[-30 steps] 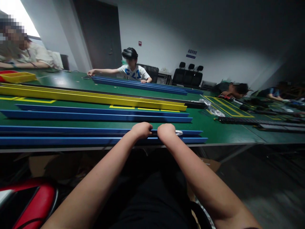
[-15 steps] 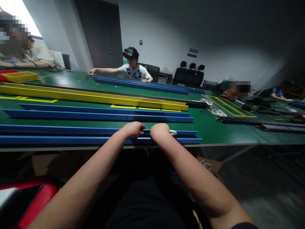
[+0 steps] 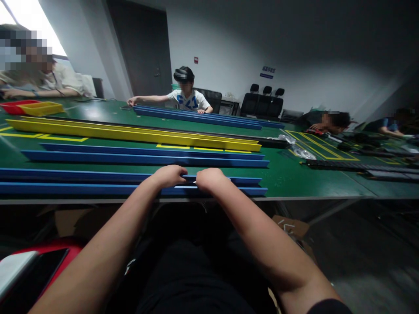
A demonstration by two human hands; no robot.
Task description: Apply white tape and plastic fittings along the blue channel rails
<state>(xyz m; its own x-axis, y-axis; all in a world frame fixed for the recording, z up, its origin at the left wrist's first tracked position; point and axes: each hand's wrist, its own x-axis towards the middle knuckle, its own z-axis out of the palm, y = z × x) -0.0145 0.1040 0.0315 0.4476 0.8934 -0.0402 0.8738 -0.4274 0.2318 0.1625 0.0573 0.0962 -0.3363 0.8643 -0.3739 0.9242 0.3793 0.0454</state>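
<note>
My left hand (image 3: pixel 168 175) and my right hand (image 3: pixel 209 179) rest side by side, both curled closed, on the nearest long blue channel (image 3: pixel 81 183) at the green table's front edge (image 3: pixel 294 198). A thin white strip shows between the two fists, lying along the channel. What each fist grips is hidden under the fingers. My forearms reach forward over my dark lap.
Further back lie another pair of blue channels (image 3: pixel 147 157), a long yellow channel (image 3: pixel 131 135) and more blue ones by a seated person (image 3: pixel 186 93). Other people sit at the left and the right. Yellow and red bins (image 3: pixel 39 107) stand at the far left. A red object (image 3: pixel 32 270) is near my left elbow.
Both hands have slid left along the blue channel. The white loop seen beside my right hand earlier is out of sight; a thin white strip now shows between the fists.
</note>
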